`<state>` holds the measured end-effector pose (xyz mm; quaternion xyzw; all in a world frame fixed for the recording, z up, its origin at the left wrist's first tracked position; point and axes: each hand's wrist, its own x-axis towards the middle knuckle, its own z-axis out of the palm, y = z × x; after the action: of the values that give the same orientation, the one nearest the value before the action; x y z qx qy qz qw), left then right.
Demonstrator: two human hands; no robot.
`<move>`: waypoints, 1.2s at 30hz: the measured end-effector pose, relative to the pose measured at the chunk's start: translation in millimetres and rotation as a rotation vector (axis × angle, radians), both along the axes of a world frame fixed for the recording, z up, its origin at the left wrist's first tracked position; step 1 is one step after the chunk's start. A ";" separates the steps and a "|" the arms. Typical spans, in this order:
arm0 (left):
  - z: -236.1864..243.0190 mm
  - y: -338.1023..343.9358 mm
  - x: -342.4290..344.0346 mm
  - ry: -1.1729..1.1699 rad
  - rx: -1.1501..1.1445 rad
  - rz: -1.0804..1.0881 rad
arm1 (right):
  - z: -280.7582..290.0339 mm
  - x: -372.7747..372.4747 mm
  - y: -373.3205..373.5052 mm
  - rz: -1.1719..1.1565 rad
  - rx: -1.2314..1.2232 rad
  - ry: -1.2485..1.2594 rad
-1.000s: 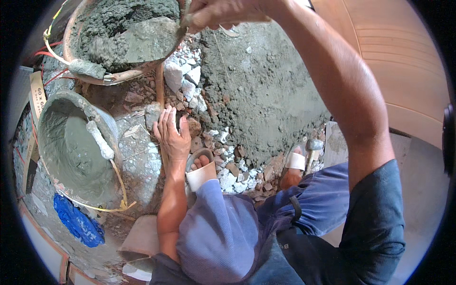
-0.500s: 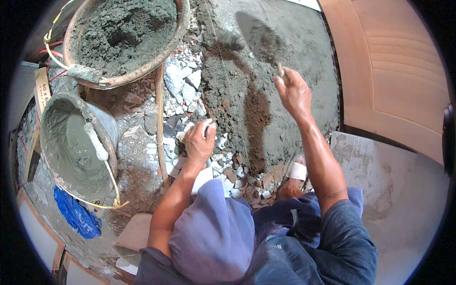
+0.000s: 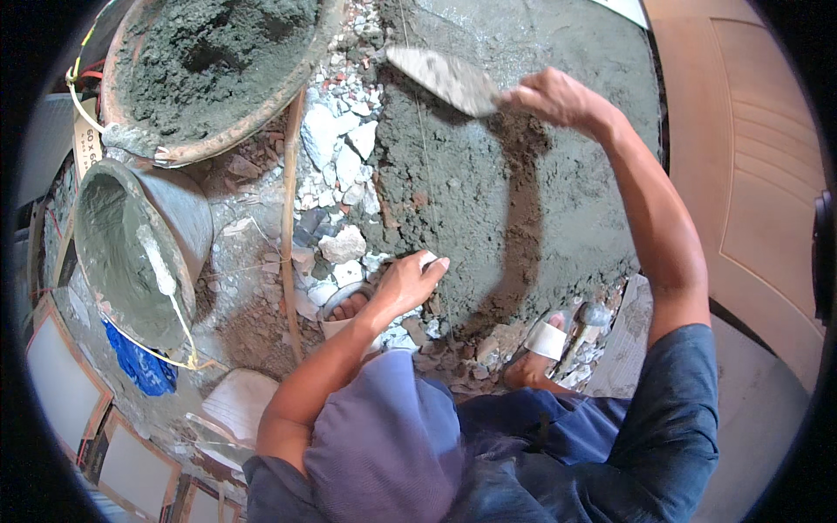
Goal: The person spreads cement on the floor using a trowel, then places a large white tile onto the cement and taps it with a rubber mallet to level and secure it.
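Note:
My right hand is closed round the handle of a pointed trowel, its mortar-smeared blade reaching left over the bed of wet grey mortar. Low down near the rubble at the bed's left edge, my left hand has its fingers pinched together. A small pale spot shows at its fingertips; whether that is a held thing cannot be made out. A thin string runs along the mortar, close to this hand. Between the hands a darker brown strip curves down through the bed.
A large tub of mortar stands at the upper left, with a smaller mortar bucket below it. A wooden stick lies beside broken white rubble. Wooden panels line the right. My sandalled feet stand at the bed's near edge.
My right hand has moved up and right, and the trowel blade has swung to point left. My left hand has shifted right and nearer. The whole view has shifted a little.

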<state>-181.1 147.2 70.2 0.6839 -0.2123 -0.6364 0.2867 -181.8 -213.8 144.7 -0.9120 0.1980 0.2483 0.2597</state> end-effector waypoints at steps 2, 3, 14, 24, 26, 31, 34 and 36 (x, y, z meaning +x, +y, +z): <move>-2.4 1.7 -2.2 0.050 -0.005 0.020 | 2.8 -36.4 11.7 -0.005 0.047 0.078; -3.7 2.7 -3.5 0.087 0.008 0.041 | 5.3 -51.3 16.5 0.049 0.073 0.125; -11.4 8.8 -23.7 0.045 0.023 0.164 | 29.0 -184.0 93.3 0.174 -0.020 0.195; -17.1 20.6 -31.9 -0.193 0.013 0.232 | 18.3 -128.6 63.6 -0.027 -0.081 0.209; -19.2 23.0 -33.5 -0.219 0.003 0.265 | 23.3 -164.0 87.5 0.075 -0.093 0.262; -23.7 16.0 -39.6 -0.360 -0.050 0.194 | 29.2 -231.2 109.3 0.138 0.024 0.193; -23.0 8.2 -41.2 -0.365 -0.101 0.190 | 19.6 -223.5 109.9 0.062 -0.047 0.023; -17.9 5.8 -41.3 -0.273 -0.070 0.221 | 8.6 -207.6 103.5 0.027 -0.111 -0.088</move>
<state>-222.4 153.0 52.3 0.7728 -0.1947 -0.4944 0.3470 -389.4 -110.3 153.3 -0.9376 0.1877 0.1999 0.2136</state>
